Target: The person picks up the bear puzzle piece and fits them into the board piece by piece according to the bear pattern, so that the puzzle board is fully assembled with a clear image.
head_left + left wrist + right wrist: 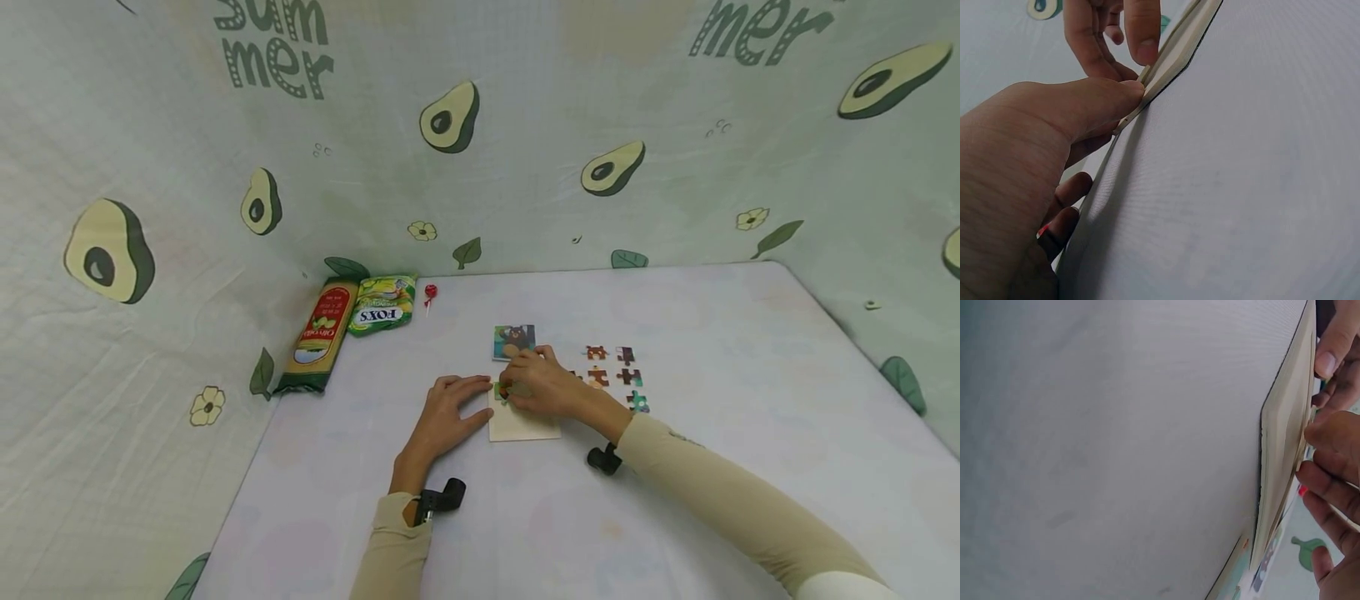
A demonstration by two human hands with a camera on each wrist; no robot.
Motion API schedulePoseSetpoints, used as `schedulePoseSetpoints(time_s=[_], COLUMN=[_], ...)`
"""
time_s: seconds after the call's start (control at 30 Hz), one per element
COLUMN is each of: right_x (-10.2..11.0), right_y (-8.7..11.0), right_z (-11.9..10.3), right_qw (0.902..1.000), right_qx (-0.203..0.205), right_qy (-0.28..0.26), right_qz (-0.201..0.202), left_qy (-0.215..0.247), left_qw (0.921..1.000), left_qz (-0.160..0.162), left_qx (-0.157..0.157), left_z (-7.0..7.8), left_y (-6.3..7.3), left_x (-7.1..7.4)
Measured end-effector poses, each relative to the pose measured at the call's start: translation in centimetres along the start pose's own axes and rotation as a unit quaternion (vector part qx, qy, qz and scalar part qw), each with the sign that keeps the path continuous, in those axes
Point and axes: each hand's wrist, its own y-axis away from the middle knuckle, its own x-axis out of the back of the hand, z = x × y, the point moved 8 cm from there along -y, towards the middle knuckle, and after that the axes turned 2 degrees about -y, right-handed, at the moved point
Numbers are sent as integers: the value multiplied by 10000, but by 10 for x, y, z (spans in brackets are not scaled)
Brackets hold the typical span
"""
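A pale wooden puzzle board (525,427) lies flat on the table. At its upper left corner my right hand (546,385) pinches a small jigsaw piece (499,390) with green on it, low over the board; the fingers cover part of it. My left hand (448,419) rests beside the board, thumb and forefinger extended against its left edge. In the left wrist view, the left thumb (1107,103) lies right at the board's rim (1175,65). Behind the right hand is a picture card (515,337) showing a brown bear, partly covered by the fingers.
Several loose jigsaw pieces (598,377) lie in rows right of the board, some behind the right wrist. At the back left are a green-and-yellow FOX'S candy bag (382,304), a long gold-and-red packet (321,333) and a red lollipop (431,292). Avocado-print cloth hangs around the table.
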Motion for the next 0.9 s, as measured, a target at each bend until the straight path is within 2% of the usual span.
schedulePoseSetpoints(time_s=[0.37, 0.63, 0.9], right_x=[-8, -7, 2], right_y=[-4, -5, -1], right_z=[4, 3, -1], right_qw=[9994, 9991, 9996], right_qx=[-147, -60, -202], right_qy=[130, 409, 212], right_qz=[-281, -117, 3], left_qy=[-46, -42, -226], left_qw=[9999, 10000, 9996], left_qz=[-43, -20, -153], left_qx=[97, 49, -57], left_z=[-4, -2, 0], left_y=[-2, -3, -1], left_x=[-2, -2, -2])
